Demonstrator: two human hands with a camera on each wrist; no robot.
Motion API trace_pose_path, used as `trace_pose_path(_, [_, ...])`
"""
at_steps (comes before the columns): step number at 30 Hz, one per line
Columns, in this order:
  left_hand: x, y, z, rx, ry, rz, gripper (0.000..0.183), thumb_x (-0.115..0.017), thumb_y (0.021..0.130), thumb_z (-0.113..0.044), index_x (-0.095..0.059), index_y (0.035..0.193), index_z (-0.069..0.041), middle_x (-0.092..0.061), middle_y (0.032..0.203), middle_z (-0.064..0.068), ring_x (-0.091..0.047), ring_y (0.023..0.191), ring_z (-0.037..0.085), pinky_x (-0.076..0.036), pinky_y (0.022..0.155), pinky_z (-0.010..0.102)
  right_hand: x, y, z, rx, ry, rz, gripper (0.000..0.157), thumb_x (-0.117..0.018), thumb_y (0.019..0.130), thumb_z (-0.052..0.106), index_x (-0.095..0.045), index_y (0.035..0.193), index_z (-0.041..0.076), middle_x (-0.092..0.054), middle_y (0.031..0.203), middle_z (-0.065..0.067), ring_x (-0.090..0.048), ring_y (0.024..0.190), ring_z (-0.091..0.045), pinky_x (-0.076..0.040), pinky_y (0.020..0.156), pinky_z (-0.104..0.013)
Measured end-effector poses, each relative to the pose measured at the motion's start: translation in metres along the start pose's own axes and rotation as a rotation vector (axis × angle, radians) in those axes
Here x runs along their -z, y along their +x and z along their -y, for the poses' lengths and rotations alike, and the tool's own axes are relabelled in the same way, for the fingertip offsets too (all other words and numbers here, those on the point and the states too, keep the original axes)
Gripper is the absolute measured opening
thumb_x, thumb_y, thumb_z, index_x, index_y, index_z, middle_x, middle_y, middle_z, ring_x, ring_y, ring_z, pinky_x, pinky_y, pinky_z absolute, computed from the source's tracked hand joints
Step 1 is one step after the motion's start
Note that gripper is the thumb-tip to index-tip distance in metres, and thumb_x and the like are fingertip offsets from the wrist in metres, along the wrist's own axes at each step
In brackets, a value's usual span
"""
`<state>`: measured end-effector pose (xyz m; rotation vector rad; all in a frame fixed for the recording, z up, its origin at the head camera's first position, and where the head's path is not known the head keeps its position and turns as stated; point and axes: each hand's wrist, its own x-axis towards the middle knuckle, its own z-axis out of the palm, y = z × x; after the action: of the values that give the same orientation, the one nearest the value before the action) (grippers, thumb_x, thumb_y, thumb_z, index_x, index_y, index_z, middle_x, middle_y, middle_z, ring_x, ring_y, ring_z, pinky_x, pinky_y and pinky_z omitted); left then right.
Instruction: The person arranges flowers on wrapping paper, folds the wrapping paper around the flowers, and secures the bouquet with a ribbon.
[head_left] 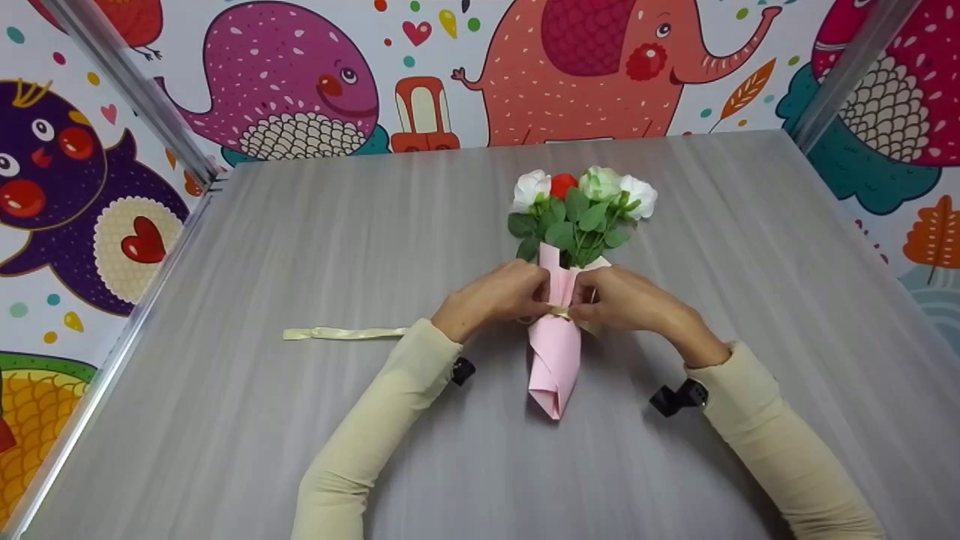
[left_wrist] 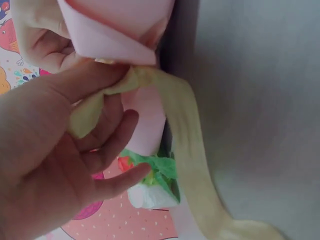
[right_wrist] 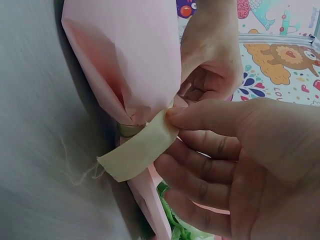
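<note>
A bouquet of white, pale green and red artificial flowers [head_left: 600, 184] lies on the table, its stems wrapped in pink paper [head_left: 556, 352]. Round the paper's middle runs a cream ribbon [right_wrist: 142, 150]. My left hand [head_left: 504, 291] pinches the ribbon between thumb and forefinger on the bouquet's left side, its other fingers spread in the left wrist view. On the opposite side my right hand [head_left: 626, 300] pinches the ribbon's short frayed end between thumb and fingers. The ribbon's long tail [left_wrist: 187, 145] trails from the wrap onto the table. The crossing under the fingertips is partly hidden.
The grey wood-grain table [head_left: 247, 420] carries the ribbon's far end [head_left: 337, 334], left of the bouquet. Metal frame posts [head_left: 142, 97] stand at the table's back corners. Cartoon-printed panels [head_left: 442, 45] enclose the back and sides. Both wrists wear small black devices [head_left: 679, 397].
</note>
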<state>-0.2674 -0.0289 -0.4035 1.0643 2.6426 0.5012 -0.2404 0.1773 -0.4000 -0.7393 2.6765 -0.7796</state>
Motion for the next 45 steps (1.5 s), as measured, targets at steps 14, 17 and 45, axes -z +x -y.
trace_pose_path(14, [-0.018, -0.002, 0.006, -0.053, 0.031, -0.155, 0.012, -0.066, 0.09, -0.011, -0.061, 0.096, -0.002, -0.053, 0.074, 0.0, -0.052, 0.068, 0.016, -0.039, 0.06, 0.028, -0.004, 0.0, 0.003, 0.006, 0.018, -0.027, 0.01, -0.075, 0.088, 0.018, -0.07, 0.083, 0.01, -0.067, 0.075, -0.001, -0.053, 0.065, -0.01, -0.042, 0.061, -0.027])
trace_pose_path(17, [-0.021, -0.003, 0.009, -0.072, 0.018, -0.185, 0.01, -0.065, 0.09, -0.009, -0.059, 0.096, -0.002, -0.054, 0.075, 0.001, -0.052, 0.069, 0.015, -0.038, 0.06, 0.027, -0.003, 0.0, 0.003, 0.004, 0.024, -0.021, 0.007, -0.075, 0.087, 0.015, -0.07, 0.085, 0.01, -0.068, 0.077, -0.002, -0.055, 0.066, -0.009, -0.044, 0.061, -0.027])
trace_pose_path(45, [-0.027, -0.007, 0.015, -0.133, 0.074, -0.29, 0.01, -0.063, 0.095, -0.01, -0.057, 0.098, -0.002, -0.068, 0.086, 0.014, -0.065, 0.087, 0.033, -0.052, 0.079, 0.045, -0.019, 0.013, -0.008, 0.101, 0.024, -0.179, 0.011, -0.077, 0.087, 0.016, -0.083, 0.096, 0.014, -0.08, 0.091, -0.004, -0.06, 0.068, -0.006, -0.045, 0.062, -0.025])
